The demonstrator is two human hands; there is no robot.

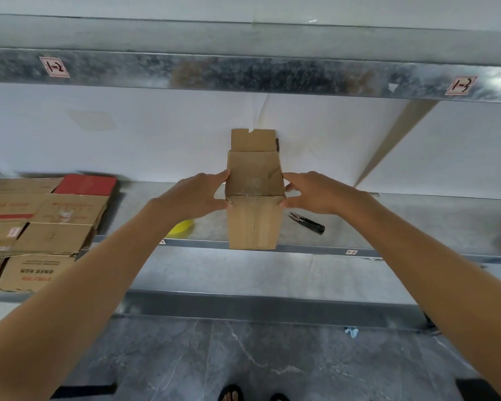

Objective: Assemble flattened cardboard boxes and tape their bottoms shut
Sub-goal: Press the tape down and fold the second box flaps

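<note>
A small brown cardboard box (254,198) is held up over the front of a metal shelf (402,215), formed into a tube. Its nearer face shows a centre seam and one flap sticks up at the far end. My left hand (198,195) grips the box's left side and my right hand (315,193) grips its right side, thumbs at the folded edge. A yellow tape roll (182,227) lies on the shelf, partly hidden by my left forearm. Black thread snips (307,222) lie on the shelf just right of the box.
A stack of flattened cardboard boxes (41,221), one red, lies at the shelf's left end. An upper shelf beam (243,73) runs overhead. A lower shelf (243,273) sits beneath. Grey tiled floor and my sandalled feet (252,395) are below.
</note>
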